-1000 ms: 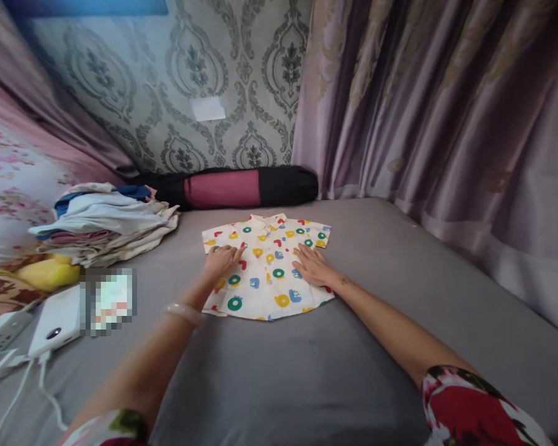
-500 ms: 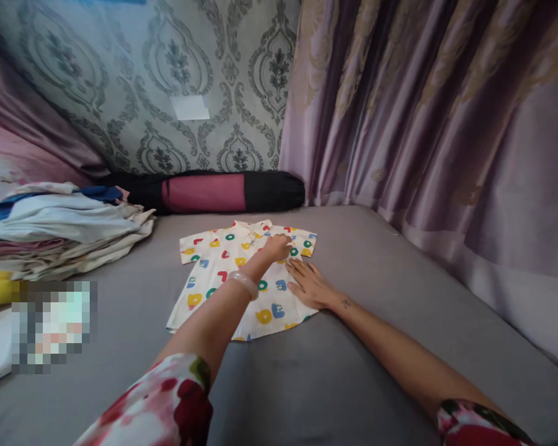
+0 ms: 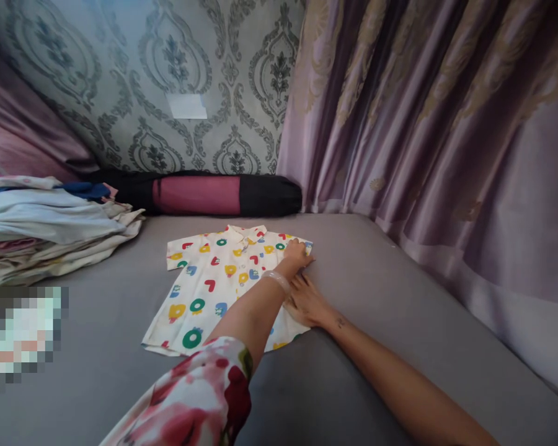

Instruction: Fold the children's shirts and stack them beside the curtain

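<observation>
A small white short-sleeved shirt point(image 3: 230, 269) with a collar and red, yellow, green and blue prints lies spread out flat, front side up. My left hand point(image 3: 297, 255), a pale bangle on its wrist, reaches across to the sleeve on the right; its fingers are curled on the sleeve's edge. Just below it, my right hand point(image 3: 307, 302) rests flat along the shirt's right side, fingers stretched out. My left forearm covers part of the shirt's lower right half.
The shirt lies on a grey sheet point(image 3: 97, 328). A heap of clothes point(image 3: 60, 229) is at the left, and a black and maroon rolled bundle point(image 3: 198, 195) lies along the wall. Purple curtains point(image 3: 376, 124) hang on the right. A blurred patch covers something at the lower left.
My left hand has moved right, from the upper chest of the shirt to its right sleeve. The right hand stays at the shirt's side. The view has shifted slightly.
</observation>
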A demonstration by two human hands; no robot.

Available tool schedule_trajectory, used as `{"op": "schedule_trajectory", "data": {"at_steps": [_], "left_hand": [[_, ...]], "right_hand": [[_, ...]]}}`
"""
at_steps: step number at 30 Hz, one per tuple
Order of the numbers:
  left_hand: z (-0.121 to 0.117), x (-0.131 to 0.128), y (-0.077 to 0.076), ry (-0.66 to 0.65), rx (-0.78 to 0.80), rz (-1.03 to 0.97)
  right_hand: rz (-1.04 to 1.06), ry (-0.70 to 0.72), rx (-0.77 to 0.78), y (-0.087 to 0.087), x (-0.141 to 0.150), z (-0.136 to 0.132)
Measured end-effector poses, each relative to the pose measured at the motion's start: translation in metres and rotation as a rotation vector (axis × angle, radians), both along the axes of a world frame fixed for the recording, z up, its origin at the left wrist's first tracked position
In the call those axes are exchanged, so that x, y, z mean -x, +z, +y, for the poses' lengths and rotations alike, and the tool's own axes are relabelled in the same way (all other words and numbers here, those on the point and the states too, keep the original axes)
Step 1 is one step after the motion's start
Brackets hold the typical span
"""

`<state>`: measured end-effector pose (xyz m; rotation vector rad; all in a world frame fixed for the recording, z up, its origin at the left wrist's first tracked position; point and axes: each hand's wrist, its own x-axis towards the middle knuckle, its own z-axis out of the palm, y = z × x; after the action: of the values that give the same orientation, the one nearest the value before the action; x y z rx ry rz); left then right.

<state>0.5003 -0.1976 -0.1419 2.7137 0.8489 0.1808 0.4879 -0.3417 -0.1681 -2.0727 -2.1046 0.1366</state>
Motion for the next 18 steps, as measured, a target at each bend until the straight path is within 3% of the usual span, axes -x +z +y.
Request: {"op": "schedule_trajectory", "data": {"at_steps": [9, 14, 18], "left_hand": [[0.011, -0.007, 0.002, 0.116, 0.202, -0.114], [0.028, 0.001, 0.000, 0.229, 0.428, -0.265], [0.039, 0.011, -0.004, 0.323, 0.655, -0.437]], "right_hand": [[0.149, -0.022, -0.092, -0.001, -0.002, -0.003], [0.297, -0.241, -0.297, -0.006, -0.008, -0.001], [0.345, -0.372, -0.317, -0.009, -0.008, 0.002]]}}
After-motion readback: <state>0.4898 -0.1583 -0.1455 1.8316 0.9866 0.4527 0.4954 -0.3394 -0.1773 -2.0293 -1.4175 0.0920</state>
